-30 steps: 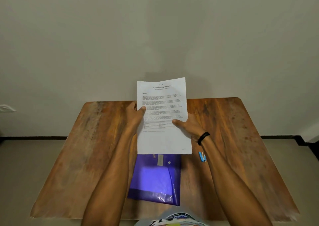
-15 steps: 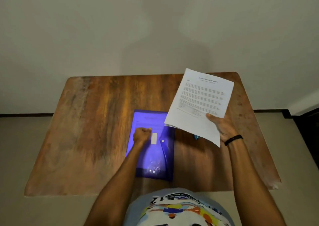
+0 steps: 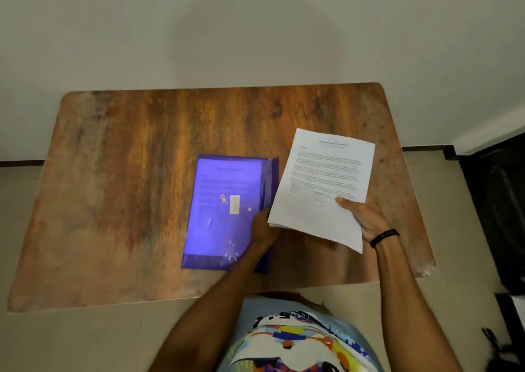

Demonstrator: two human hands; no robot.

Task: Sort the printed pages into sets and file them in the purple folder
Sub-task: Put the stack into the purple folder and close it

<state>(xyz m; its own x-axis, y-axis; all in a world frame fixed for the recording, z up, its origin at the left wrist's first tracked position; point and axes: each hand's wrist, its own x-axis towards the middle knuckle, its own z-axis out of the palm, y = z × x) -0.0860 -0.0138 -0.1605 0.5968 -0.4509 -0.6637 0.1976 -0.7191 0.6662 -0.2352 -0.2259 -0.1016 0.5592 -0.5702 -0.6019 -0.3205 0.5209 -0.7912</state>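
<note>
The purple folder (image 3: 218, 229) lies flat on the wooden table (image 3: 127, 172), near its front edge. A printed page shows through its translucent cover. My left hand (image 3: 262, 228) is at the folder's right edge and grips the flap, which stands lifted along that side; the fingertips are hidden behind the paper. My right hand (image 3: 366, 218) holds a stack of printed pages (image 3: 324, 184) tilted above the table just right of the folder, thumb on top of the first sheet.
A pale wall runs right behind the table's far edge. Dark furniture (image 3: 500, 215) stands on the floor at the right, close to the table's right edge. The left half of the table shows only bare wood.
My right hand carried the pages alone to the right and lower. My left hand let go of them, dropped to the folder and moved to its right edge, where the flap now stands raised.
</note>
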